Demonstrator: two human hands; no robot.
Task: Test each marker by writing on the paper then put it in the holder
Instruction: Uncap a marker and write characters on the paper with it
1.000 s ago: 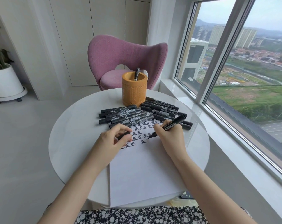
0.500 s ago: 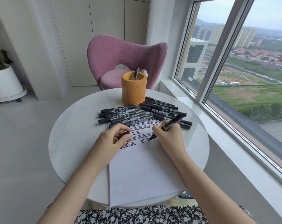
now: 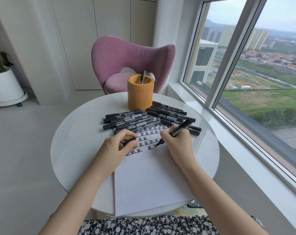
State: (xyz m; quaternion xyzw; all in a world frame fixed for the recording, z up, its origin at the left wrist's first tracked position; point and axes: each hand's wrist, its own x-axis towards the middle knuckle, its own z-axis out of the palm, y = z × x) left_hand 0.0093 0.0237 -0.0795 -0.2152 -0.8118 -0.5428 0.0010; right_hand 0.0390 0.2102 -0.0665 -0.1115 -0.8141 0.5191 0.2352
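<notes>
White round counter (image 3: 79,150): right hand (image 3: 179,146) grips black marker (image 3: 179,128), writing on white paper (image 3: 152,184); left hand (image 3: 116,146) pinches black cap (image 3: 129,141); recapping likely next.

Right hand (image 3: 177,147) grip on a black marker (image 3: 179,130), tip on the paper (image 3: 152,180), cap (image 3: 129,141) in left hand (image 3: 115,147)
</notes>
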